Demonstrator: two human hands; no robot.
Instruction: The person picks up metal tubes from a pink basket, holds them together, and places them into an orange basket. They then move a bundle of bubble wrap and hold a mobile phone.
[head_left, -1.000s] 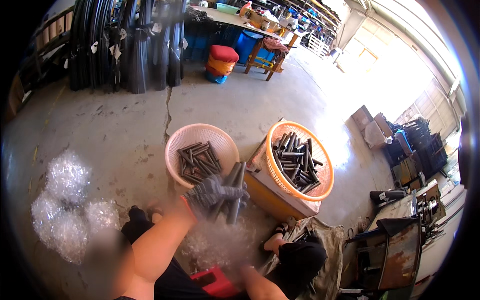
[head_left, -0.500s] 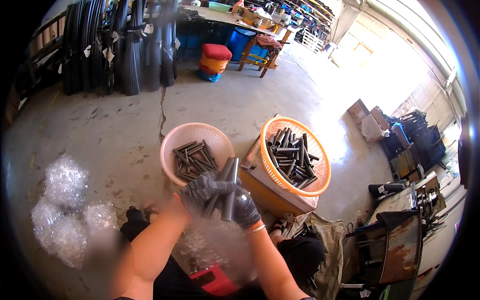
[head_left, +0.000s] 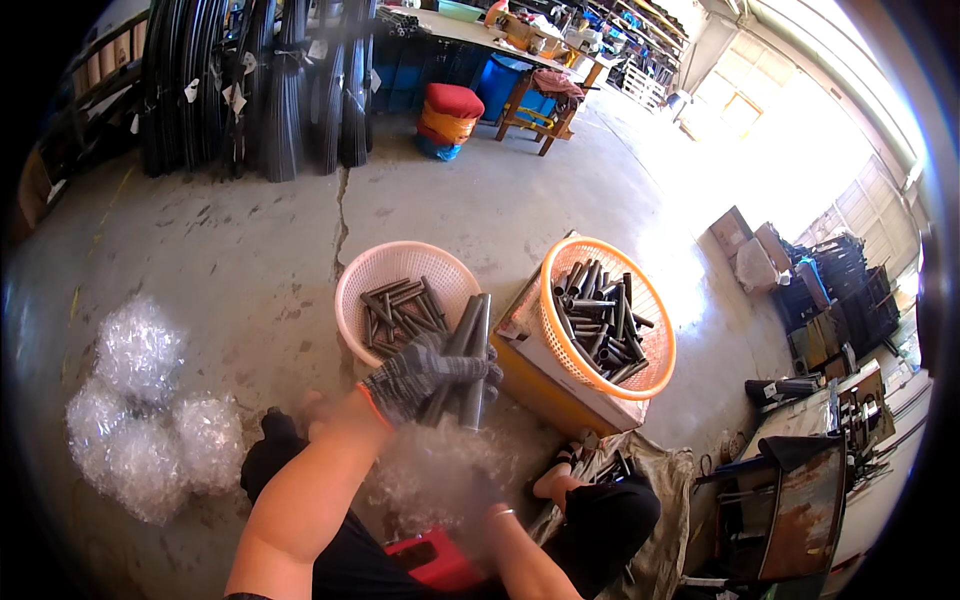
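Bunch of dark tubes (head_left: 478,345) is in the L hand (head_left: 425,375), approx. mid-view, held slanted w/ upper ends leaning away from the person. L hand, in grey knit glove w/ orange cuff edge, has fingers wrapped round the bunch, gripping it firmly. R hand (head_left: 478,497) is lower, nr. the clear film (head_left: 425,468), apart from the bunch; too blurred, can't tell if it's spread or pinching anything. Just beyond the L hand: pink basket (head_left: 400,262) w/ more short tubes lying in it; can't tell if the held bunch touches its rim. To the right, orange basket (head_left: 668,345), tilted, w/ lots more tubes, sits on a box (head_left: 560,390). Red object (head_left: 437,560) btwn the legs; drab cloth (head_left: 668,475) by the right leg. Clear plastic bundles (head_left: 140,430) on floor, left. Further back: red-topped stool (head_left: 452,102), long black strips (head_left: 285,110) standing upright, worktable (head_left: 455,30).
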